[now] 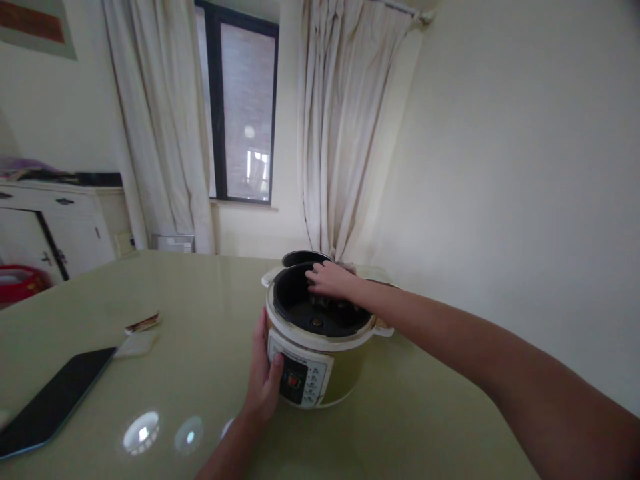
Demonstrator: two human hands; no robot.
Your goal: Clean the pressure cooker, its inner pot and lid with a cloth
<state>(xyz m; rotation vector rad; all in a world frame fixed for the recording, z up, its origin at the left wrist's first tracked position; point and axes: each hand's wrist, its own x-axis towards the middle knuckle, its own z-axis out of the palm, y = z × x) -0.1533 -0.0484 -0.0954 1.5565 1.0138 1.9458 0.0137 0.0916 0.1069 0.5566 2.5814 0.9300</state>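
Note:
A white and pale gold electric pressure cooker [345,373] stands on the table, its front panel bearing buttons and a dark display. My left hand [263,373] grips its left side, thumb on the front beside the panel. Over the cooker's black top [293,307] my right hand [330,279] reaches in from the right, fingers curled down on a dark, handle-like part that the hand partly hides. A small round fitting [317,322] shows on the black surface in front of it. Behind the rim rises a dark, rounded disc [306,257].
The glossy pale green table [200,287] carries a dark tablet-like slab [57,400] at left, beside a small brown-and-white item [143,324]. Curtains [340,120], a window [247,113] and a wall stand behind. A white cabinet [80,227] is at far left, a red basin-like thing [23,283] near it.

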